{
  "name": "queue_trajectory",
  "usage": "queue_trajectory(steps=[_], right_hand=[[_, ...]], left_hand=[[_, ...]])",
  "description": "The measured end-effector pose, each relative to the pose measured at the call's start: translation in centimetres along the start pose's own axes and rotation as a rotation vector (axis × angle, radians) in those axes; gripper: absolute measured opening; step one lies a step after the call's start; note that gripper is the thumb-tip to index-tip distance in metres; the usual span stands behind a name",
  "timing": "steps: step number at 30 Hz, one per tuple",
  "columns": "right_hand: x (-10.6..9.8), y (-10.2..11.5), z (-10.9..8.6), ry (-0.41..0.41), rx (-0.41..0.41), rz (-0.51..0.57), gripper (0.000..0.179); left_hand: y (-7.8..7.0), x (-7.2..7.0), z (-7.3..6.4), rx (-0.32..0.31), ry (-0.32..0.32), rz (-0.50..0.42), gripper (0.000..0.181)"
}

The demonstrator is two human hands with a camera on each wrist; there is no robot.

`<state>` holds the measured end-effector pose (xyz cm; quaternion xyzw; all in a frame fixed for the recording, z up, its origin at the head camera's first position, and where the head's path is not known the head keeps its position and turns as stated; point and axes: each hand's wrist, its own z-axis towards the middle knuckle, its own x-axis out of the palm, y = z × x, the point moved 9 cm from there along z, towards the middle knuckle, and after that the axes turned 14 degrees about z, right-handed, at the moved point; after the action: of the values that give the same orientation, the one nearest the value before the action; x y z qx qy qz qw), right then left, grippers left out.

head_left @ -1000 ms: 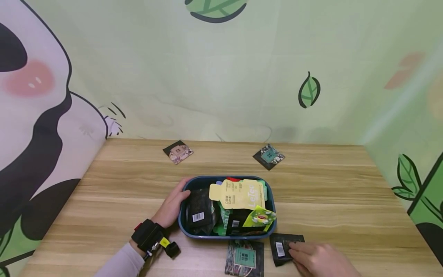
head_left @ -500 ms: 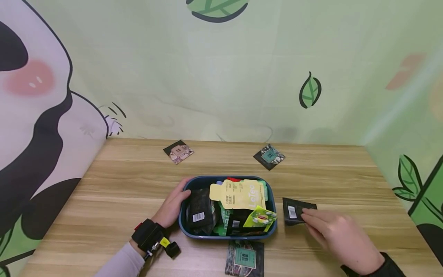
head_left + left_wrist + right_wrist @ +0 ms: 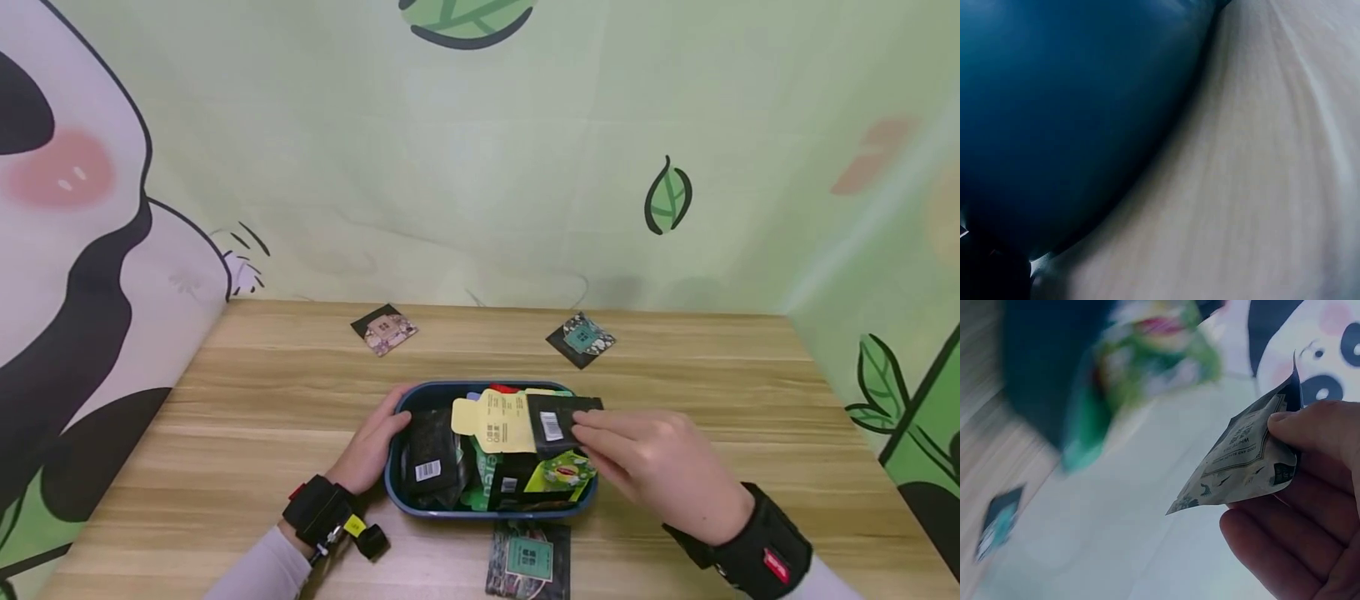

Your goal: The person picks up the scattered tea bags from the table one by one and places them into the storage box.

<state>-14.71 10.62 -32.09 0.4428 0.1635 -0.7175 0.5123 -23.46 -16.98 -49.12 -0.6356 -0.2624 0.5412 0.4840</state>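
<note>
In the head view a blue plastic basket [image 3: 491, 514] stands on the table, full of tea packets. My left hand [image 3: 367, 450] holds its left rim, thumb at the edge and fingers along the outer wall. The left wrist view shows mostly the basket's dark outer side [image 3: 1072, 112]. Above the basket's right part, my right hand [image 3: 652, 458] pinches a black tea sachet [image 3: 551, 425] with a white barcode label. From the right wrist, the sachet's printed pale face [image 3: 1241, 450] shows, gripped at one edge between thumb [image 3: 1316, 428] and fingers. It partly covers a yellow packet [image 3: 495, 421].
Another sachet with a teal label [image 3: 528, 558] lies in front of the basket. Toward the back of the table lie a pink-labelled sachet [image 3: 384, 330] and a teal-labelled one [image 3: 581, 340]. Inside the basket are a black packet [image 3: 431, 454] and a yellow-green packet [image 3: 562, 471].
My right hand has lifted the black sachet from the table at the basket's front right and carried it up and left over the basket. My left hand has stayed at the rim.
</note>
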Motion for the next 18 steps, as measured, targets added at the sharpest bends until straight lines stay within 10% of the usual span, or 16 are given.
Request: queue_trajectory(steps=[8,18], right_hand=[[4.4,3.8,5.0,0.1,-0.159,0.043,0.024],[7.5,4.6,7.6,0.166,-0.136,0.038,0.02]], left_hand=[[0.1,0.0,0.0,0.017,-0.004,-0.008,0.047],[-0.1,0.0,0.0,0.044,0.014,-0.052,0.048]])
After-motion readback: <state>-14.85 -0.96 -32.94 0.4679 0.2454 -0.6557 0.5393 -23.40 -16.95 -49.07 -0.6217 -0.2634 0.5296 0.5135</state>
